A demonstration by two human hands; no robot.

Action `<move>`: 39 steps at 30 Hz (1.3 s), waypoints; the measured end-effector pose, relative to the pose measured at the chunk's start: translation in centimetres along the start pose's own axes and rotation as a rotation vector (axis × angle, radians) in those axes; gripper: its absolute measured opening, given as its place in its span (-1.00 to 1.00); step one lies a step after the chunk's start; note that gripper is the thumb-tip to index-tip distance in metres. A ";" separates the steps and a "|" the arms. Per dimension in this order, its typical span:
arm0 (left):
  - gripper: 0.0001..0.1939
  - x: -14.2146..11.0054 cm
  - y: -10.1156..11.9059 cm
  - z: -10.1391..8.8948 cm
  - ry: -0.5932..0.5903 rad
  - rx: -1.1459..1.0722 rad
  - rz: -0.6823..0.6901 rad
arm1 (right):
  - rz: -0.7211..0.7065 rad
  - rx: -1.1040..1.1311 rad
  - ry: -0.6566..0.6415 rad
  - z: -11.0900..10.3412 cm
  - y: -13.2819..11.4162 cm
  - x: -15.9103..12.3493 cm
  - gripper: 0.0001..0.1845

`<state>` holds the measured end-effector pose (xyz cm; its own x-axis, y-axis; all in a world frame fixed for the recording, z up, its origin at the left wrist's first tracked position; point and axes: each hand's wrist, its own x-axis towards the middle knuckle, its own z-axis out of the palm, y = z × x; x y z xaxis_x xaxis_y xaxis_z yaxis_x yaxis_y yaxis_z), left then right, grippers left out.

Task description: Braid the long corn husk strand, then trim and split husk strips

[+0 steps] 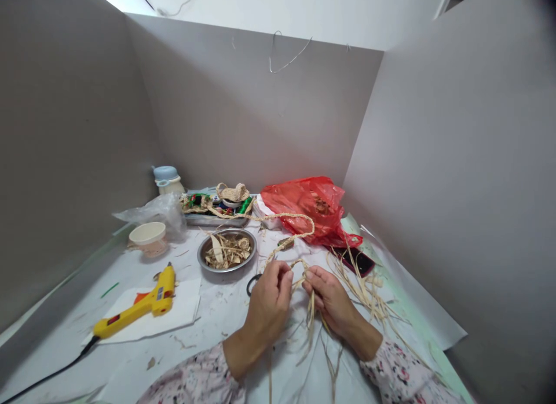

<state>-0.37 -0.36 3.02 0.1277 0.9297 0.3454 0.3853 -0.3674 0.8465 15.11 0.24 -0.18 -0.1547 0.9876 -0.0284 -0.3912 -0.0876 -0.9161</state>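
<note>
A pale braided straw cord loops from the tray at the back down to my hands. My left hand is closed, thumb against the curled fingers, on the cord near its working end. Close to its right, my right hand pinches the cord's end and the straw strands between thumb and fingers. Those loose strands hang down below the right hand. A short arch of braid spans the gap between both hands. The fingertips partly hide the exact grip. The black handle of what look like scissors shows beside my left hand.
Loose straw lies to the right, partly over a phone. Behind are a red plastic bag and a metal tray. Leftward are a bowl of scraps, a white cup and a yellow glue gun. Grey panels enclose the table.
</note>
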 end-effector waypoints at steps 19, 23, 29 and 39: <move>-0.66 1.6 -3.2 0.7 -0.500 -0.008 -0.101 | -0.101 -0.525 -0.134 -0.7 -0.9 -0.2 -0.76; -0.68 1.9 -3.4 0.8 -0.430 -0.026 -0.150 | -0.160 -0.736 -0.159 -1.2 -1.7 -0.3 -0.74; -0.69 1.7 -3.3 1.0 -0.337 -0.037 -0.183 | -0.212 -1.088 -0.011 -0.9 -2.8 -0.5 -0.75; -0.58 0.7 -2.7 1.6 -0.308 -0.714 -0.586 | -0.502 -1.734 0.081 2.7 -1.0 -3.5 -0.86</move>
<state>0.16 1.31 0.30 0.3650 0.8985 -0.2438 -0.1681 0.3212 0.9320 13.57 -3.47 1.94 -0.2716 0.8823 0.3844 0.9176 0.3578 -0.1729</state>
